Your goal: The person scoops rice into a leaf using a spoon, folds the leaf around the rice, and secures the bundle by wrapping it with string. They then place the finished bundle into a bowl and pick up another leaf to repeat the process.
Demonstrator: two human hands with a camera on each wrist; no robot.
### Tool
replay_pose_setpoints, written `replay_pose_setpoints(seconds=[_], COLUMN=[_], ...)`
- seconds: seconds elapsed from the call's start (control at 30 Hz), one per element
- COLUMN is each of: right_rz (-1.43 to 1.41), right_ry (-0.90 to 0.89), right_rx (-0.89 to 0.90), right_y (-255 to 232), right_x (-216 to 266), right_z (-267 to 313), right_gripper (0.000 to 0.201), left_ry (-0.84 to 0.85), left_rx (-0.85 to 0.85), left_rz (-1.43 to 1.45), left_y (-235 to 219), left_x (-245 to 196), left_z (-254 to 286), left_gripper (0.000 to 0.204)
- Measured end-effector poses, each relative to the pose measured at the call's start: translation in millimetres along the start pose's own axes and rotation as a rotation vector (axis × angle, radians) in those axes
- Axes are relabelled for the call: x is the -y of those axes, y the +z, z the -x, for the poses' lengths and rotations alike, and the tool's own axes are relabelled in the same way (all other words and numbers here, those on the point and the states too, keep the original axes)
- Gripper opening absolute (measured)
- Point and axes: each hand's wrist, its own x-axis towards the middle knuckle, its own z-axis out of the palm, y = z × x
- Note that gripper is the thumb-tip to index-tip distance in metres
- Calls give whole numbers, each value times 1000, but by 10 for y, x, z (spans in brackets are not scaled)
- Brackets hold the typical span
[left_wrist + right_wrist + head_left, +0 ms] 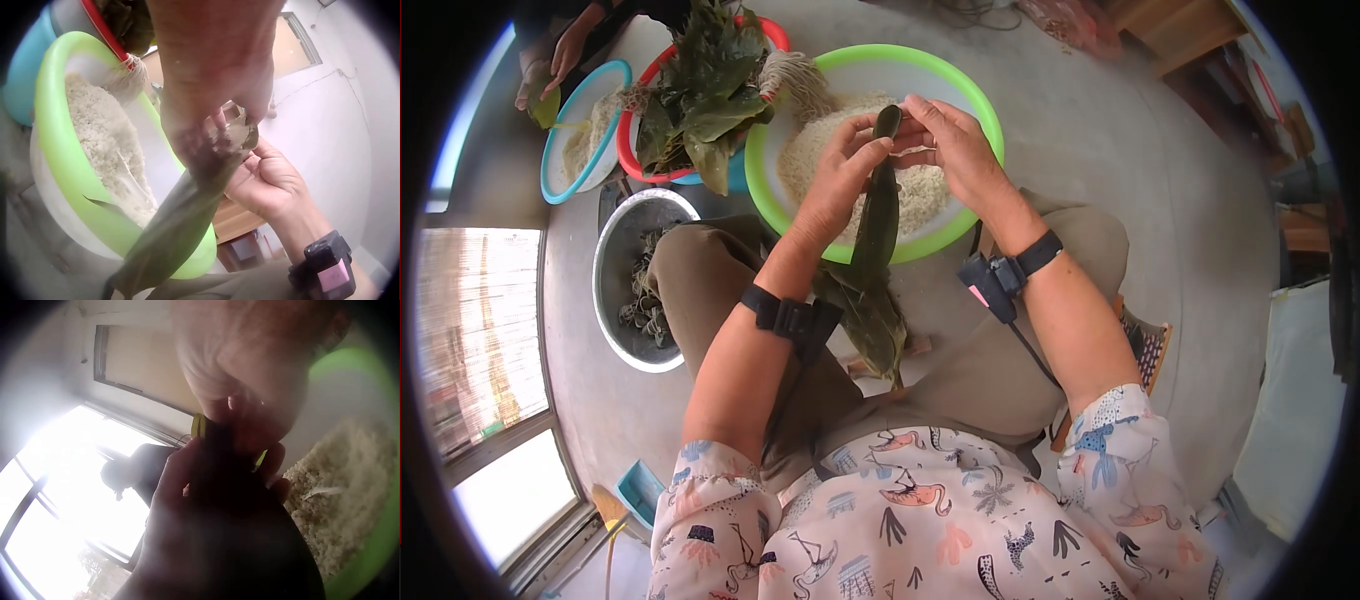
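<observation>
In the head view my left hand [840,180] grips a long dark green bamboo leaf [877,225] near its upper end, with the thumb on the near side. The leaf's top is curled over, and its tail hangs down toward the lap. From the right, my right hand [968,155] meets the same end, its fingers reaching behind the leaf and pinching its edge. In the left wrist view the curled end of the leaf [240,134] lies between both hands. Below them stands a green-rimmed basin [990,110] of white rice [820,150].
More leaves [875,330] lie between the knees. A red basin [625,150] holds a leaf pile and a string bundle [795,85]. At left are a metal basin [605,290] with dark wrapped bundles and a blue-rimmed basin [550,180], where another person's hand [565,55] holds a leaf.
</observation>
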Motion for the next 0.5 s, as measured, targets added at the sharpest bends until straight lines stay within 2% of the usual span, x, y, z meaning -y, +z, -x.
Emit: replay_pose_setpoints(seconds=[0.13, 0.2, 0.23, 0.27, 0.3, 0.4, 0.5], right_rz=[132, 389, 388, 510, 632, 729, 658], right_ry=[-20, -127, -125, -148, -170, -240, -239], right_rx=[-16, -54, -56, -91, -127, -212, -219], right_y=[-15, -59, -97, -145, -154, -111, -13], right_x=[-35, -123, -147, -166, -159, -157, -126], right_z=[-1, -26, -54, -85, -83, -57, 9], right_gripper=[35, 34, 34, 33, 32, 30, 33], left_ry=[74, 86, 38, -11, -29, -88, -168], left_rx=[14, 26, 29, 31, 4, -28, 12], left_rz=[-108, -126, -15, 96, 67, 174, 263], left_y=[22, 30, 8, -16, -30, 14, 29], left_x=[3, 49, 99, 132, 92, 31, 51], left_z=[39, 42, 17, -3, -1, 37, 28], left_gripper=[48, 47, 46, 45, 42, 38, 37])
